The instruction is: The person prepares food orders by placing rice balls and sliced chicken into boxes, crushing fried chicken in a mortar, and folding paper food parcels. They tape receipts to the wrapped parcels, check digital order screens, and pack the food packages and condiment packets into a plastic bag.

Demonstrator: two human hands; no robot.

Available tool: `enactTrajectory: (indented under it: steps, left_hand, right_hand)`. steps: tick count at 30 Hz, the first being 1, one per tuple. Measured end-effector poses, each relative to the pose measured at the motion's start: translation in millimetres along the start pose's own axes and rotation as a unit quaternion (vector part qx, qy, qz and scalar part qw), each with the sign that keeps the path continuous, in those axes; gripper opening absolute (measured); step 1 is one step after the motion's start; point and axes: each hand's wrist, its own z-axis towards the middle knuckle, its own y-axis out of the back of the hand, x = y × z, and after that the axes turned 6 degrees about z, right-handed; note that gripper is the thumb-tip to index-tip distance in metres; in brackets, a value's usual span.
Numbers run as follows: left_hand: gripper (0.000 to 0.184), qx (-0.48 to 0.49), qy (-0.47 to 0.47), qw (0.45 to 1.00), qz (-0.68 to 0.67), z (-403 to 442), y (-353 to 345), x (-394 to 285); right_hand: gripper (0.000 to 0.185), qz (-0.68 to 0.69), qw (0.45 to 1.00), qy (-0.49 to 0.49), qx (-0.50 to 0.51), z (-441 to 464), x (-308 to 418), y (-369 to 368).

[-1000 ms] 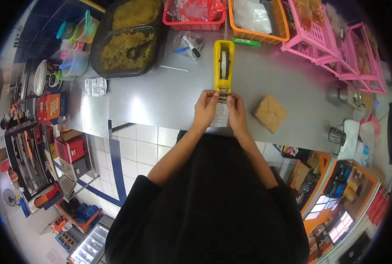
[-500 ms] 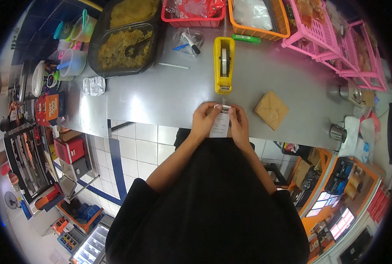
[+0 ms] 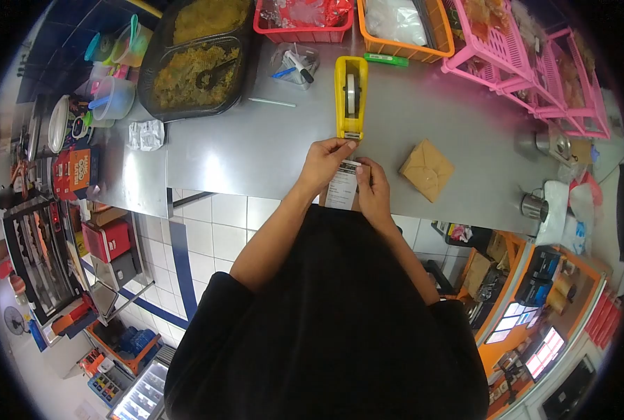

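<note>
A printed white receipt [image 3: 341, 187] lies against a brown paper packet [image 3: 323, 197], which shows at its edges near my body. My right hand [image 3: 374, 194] grips both by their right side, thumb on top. My left hand [image 3: 324, 165] is closed in a pinch, fingertips at the front cutter of the yellow tape dispenser [image 3: 341, 91]. The clear tape there is hardly visible between the fingertips. A second brown paper packet [image 3: 427, 170], folded shut, lies on the steel table [image 3: 256, 150] to the right of my right hand.
A black two-part food tray [image 3: 159, 110] stands back left. Pens [image 3: 298, 66] in a clear tub and a thin white stick [image 3: 273, 102] lie nearby. Red [image 3: 305, 33] and orange baskets [image 3: 410, 57] and pink racks [image 3: 490, 73] line the back. A metal cup [image 3: 534, 206] stands right.
My left hand has moved up from the receipt to the dispenser's cutter. My right hand keeps hold of the receipt and packet, and more of the receipt's print shows.
</note>
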Motion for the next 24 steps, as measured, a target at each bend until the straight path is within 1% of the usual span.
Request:
enactTrajectory:
  steps: [1,2,4,5,7,8,9,10,12,14,16,18,20,21,24]
  left_hand:
    - [0.025,-0.009,-0.029,0.999,0.023,-0.9,-0.7,-0.1]
    - [0.025,-0.009,-0.028,0.999,0.023,0.6,-0.5,0.2]
    - [0.026,-0.020,-0.022,0.995,0.090,4.7,1.2,0.6]
    - [0.026,-0.023,-0.022,0.995,0.090,4.5,1.7,0.8]
    - [0.027,-0.043,-0.023,0.984,0.171,5.4,2.9,-0.9]
    - [0.027,-0.047,-0.023,0.984,0.172,4.0,2.8,-5.4]
    - [0.028,-0.061,-0.016,0.975,0.213,2.2,1.6,-9.3]
    - [0.029,-0.073,-0.008,0.965,0.253,0.5,0.0,-12.8]
    - [0.029,-0.082,-0.006,0.963,0.257,0.6,-1.6,-12.6]
    - [0.030,-0.092,-0.006,0.961,0.262,0.1,-2.2,-13.8]
    - [0.031,-0.099,-0.010,0.946,0.309,-0.2,-2.4,-17.3]
    - [0.031,-0.102,-0.009,0.949,0.299,-0.2,-2.9,-15.2]
    - [0.032,-0.105,-0.008,0.951,0.291,0.6,-3.7,-15.6]
    - [0.032,-0.113,-0.008,0.943,0.312,0.5,-4.8,-16.4]
    - [0.033,-0.124,-0.001,0.935,0.333,-1.7,-8.2,-20.3]
  right_hand:
    - [0.034,0.001,1.000,0.000,-0.001,1.2,3.6,1.2]
    - [0.032,-0.008,1.000,0.008,0.007,2.4,6.4,2.4]
    - [0.031,-0.017,1.000,0.015,0.017,3.5,7.0,3.0]
    - [0.032,-0.023,0.999,0.026,0.023,4.8,4.4,2.8]
    - [0.033,-0.025,0.998,0.040,0.032,7.0,-1.2,-0.6]
    - [0.035,0.007,0.999,0.014,0.029,7.2,-4.2,-3.2]
    - [0.037,0.038,0.999,-0.014,0.025,6.8,-7.5,-4.5]
    - [0.037,0.038,0.999,-0.013,0.027,6.3,-11.0,-4.5]
    - [0.042,0.093,0.995,-0.010,0.023,6.0,-3.0,-4.0]
    - [0.041,0.098,0.994,-0.024,0.037,5.3,4.5,-3.8]
    - [0.041,0.103,0.993,-0.034,0.051,7.0,4.9,-5.1]
    - [0.046,0.085,0.996,0.011,0.025,8.2,-0.9,-7.3]
    - [0.045,0.077,0.996,0.030,0.027,9.5,-4.2,-6.3]
    - [0.045,0.067,0.996,0.046,0.027,9.5,-4.9,-5.8]
    - [0.044,0.069,0.997,0.029,0.035,10.8,-7.4,-5.7]
